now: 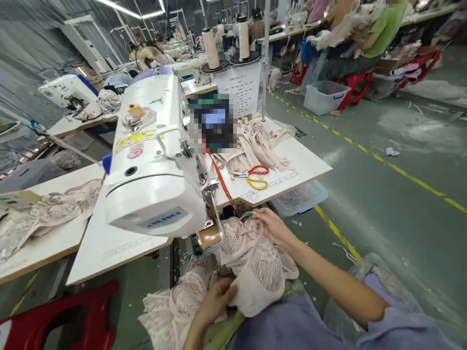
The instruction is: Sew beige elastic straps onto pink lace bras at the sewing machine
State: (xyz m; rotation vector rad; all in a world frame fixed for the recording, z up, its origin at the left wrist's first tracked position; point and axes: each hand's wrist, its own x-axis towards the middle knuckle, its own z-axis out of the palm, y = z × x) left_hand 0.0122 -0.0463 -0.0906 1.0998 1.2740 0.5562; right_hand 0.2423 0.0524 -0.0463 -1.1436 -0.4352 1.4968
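Note:
A beige lace bra (260, 272) hangs over my lap, just below the arm of a white sewing machine (156, 160). My left hand (218, 297) pinches the lower left edge of its front cup. Higher up, my right hand (273, 226) has its fingers closed on the fabric edge beside the machine's narrow front end. More beige lace pieces (182, 296) spill down to the left of my left hand; whether they join the bra I cannot tell. Scissors with red and yellow handles (257, 177) lie on the white table (306, 163) beyond my right hand.
Beige fabric strips (259, 146) are heaped behind the scissors. Thread cones (210, 48) stand past the machine. More lace fabric (54, 209) lies on the left table. A red stool (73, 311) is at lower left, a clear bin (302, 197) under the table edge. Co-workers sit farther back.

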